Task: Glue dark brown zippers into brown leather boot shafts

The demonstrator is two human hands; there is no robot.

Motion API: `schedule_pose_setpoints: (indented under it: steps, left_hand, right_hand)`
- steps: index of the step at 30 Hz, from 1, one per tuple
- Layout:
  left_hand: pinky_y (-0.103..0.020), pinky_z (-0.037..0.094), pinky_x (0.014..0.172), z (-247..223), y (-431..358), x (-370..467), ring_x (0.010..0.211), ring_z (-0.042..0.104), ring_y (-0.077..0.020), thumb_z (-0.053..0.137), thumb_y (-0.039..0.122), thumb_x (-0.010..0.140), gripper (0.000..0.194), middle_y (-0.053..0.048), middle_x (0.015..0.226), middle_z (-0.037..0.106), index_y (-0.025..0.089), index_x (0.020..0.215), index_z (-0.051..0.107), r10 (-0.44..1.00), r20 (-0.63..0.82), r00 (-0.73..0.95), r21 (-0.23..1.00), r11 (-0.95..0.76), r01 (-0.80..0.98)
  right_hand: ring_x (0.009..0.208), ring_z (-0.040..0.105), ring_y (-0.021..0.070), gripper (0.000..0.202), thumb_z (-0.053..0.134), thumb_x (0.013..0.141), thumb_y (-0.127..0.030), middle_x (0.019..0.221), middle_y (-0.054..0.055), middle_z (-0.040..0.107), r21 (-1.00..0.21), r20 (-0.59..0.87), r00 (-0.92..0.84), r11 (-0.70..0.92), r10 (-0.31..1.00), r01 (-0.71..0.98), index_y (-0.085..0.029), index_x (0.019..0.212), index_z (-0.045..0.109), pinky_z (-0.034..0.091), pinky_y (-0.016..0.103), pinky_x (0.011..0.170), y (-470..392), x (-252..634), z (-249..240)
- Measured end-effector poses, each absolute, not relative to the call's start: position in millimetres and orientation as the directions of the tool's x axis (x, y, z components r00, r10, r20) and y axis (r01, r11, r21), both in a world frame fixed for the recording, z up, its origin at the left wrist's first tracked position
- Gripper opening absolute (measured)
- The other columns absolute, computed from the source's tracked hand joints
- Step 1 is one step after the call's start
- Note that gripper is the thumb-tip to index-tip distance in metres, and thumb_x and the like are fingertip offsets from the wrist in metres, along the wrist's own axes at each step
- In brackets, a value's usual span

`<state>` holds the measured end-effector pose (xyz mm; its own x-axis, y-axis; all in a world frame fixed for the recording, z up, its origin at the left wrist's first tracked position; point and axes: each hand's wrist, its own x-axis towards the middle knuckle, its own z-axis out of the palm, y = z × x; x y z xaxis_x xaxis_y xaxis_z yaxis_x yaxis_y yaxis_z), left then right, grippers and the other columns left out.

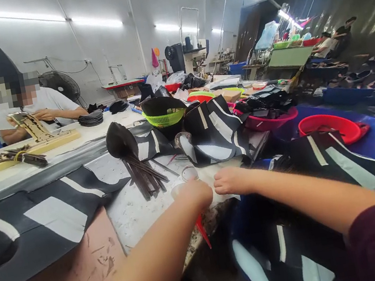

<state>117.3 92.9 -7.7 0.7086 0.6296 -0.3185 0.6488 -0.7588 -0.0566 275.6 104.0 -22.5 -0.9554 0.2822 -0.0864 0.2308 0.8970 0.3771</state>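
My left hand [199, 193] is closed over the front edge of the white worktop, its fingertips mostly hidden. A red tapered piece [202, 232] sticks out below it; whether the hand holds this, I cannot tell. Just beyond stands a small clear round container [189, 174]. My right hand [230, 180] is close by on the right, fingers curled together over pale, whitish material [216, 170]. What lies between its fingers is hidden. Left of the hands are a bundle of dark strips [145, 179] and a black cut piece with white patches [56, 217].
More patched black pieces [212, 129] lie behind the hands, near a green basket [165, 118]. A magenta basin [271, 118] and a red basin [330, 127] are at right. Black pieces [291, 257] hang below the table edge. A person [61, 102] works across the table.
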Motion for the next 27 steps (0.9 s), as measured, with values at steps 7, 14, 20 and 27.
schedule_pose_setpoints:
  steps: [7,14,20,27]
  left_hand:
    - [-0.045,0.024,0.096,-12,90,119,0.094,0.056,-0.0249,0.052,0.011,0.071,0.020,-0.015,0.095,0.066,0.014,0.085,0.066,0.657,-0.295,0.694,-0.021,-0.731,0.682]
    - [-0.047,0.022,0.096,-17,87,120,0.095,0.056,-0.0271,0.054,0.012,0.070,0.020,-0.016,0.096,0.065,0.012,0.085,0.067,0.648,-0.290,0.704,0.003,-0.735,0.678]
    - [-0.044,0.025,0.095,-15,84,122,0.094,0.058,-0.0283,0.057,0.015,0.070,0.024,-0.018,0.095,0.065,0.010,0.092,0.064,0.631,-0.251,0.735,0.058,-0.748,0.662]
    - [-0.046,0.018,0.100,-26,86,124,0.096,0.056,-0.0313,0.059,0.018,0.069,0.047,-0.021,0.100,0.063,0.006,0.114,0.054,0.646,-0.208,0.735,0.113,-0.730,0.674]
  right_hand:
    - [0.065,0.046,0.0145,0.018,0.049,0.079,-0.007,0.065,0.002,0.058,0.294,-0.324,-0.926,0.951,0.193,0.096,-0.019,0.068,0.057,0.024,0.029,0.053,102,274,8]
    - [0.068,0.046,0.0146,0.027,0.037,0.086,-0.013,0.077,0.005,0.060,0.252,-0.302,-0.928,0.957,0.217,0.142,-0.021,0.068,0.055,0.025,0.030,0.055,105,296,8]
    - [0.060,0.045,0.0143,0.019,0.042,0.084,-0.013,0.071,0.003,0.058,0.358,-0.340,-0.910,0.927,0.239,0.110,-0.021,0.088,0.059,0.023,0.029,0.050,97,286,4]
    - [0.084,0.050,0.0186,0.021,0.046,0.085,-0.018,0.115,0.007,0.056,0.410,-0.215,-0.893,0.867,0.394,0.284,-0.023,0.087,0.066,0.034,0.031,0.064,103,293,14]
